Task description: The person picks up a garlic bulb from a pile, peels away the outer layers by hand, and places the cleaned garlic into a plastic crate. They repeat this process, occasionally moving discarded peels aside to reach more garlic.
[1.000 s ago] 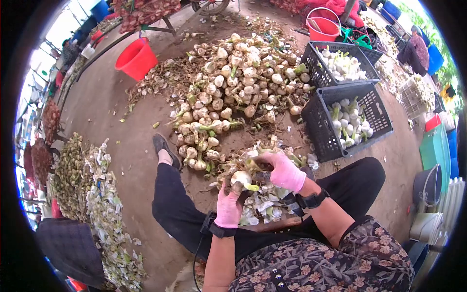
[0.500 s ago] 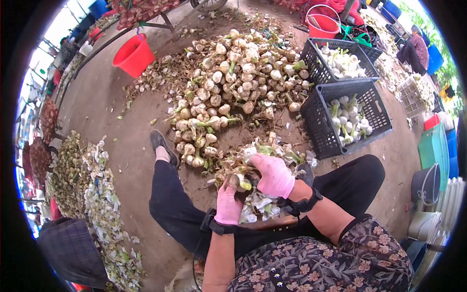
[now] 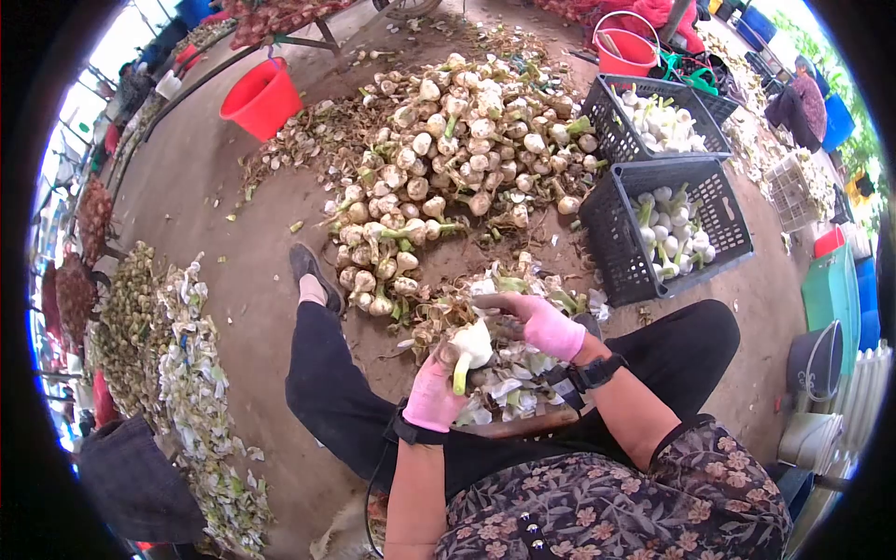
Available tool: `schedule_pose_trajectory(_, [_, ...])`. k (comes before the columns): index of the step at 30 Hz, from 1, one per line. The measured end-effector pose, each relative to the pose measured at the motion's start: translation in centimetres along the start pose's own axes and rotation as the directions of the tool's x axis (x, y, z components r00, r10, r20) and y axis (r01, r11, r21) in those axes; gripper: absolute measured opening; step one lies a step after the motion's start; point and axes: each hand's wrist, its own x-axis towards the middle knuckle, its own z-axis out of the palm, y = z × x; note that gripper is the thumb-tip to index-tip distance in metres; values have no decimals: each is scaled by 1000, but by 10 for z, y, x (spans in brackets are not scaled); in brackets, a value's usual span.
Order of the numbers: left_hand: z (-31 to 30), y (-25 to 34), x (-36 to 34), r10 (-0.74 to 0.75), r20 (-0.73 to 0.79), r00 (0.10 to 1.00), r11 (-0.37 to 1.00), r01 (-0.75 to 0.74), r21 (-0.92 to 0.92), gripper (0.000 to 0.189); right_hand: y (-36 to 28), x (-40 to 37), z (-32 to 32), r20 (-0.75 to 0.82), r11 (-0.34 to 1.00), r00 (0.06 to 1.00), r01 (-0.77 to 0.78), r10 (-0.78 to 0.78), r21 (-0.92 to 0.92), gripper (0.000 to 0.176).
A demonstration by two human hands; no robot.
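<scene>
A white peeled garlic bulb (image 3: 472,343) with a green stem pointing down is held in my left hand (image 3: 435,392), which wears a pink glove. My right hand (image 3: 545,325), also gloved in pink, is just right of and above the bulb, its fingers apart and stretched to the left. Loose peelings (image 3: 513,381) lie below the hands between my legs. Beyond them rises a large heap of unpeeled garlic (image 3: 467,140). White bulbs lie in the near black crate (image 3: 621,271) and the far black crate (image 3: 611,140) on the right.
A red bucket (image 3: 261,101) stands beyond the heap at left, another red bucket (image 3: 625,51) behind the crates. A long strip of peelings (image 3: 196,373) lies on the left. At far right are a grey bucket (image 3: 814,359) and a seated person (image 3: 805,103).
My right hand has opened and moved slightly right and up from the bulb. The bulb in my left hand now shows white, with its stem turned downward.
</scene>
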Motion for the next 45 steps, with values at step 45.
schedule_pose_trajectory(45, [45,15,-4,434,-56,899,556,-218,802,68,-1,2,5,-216,851,972,-186,89,-491,33])
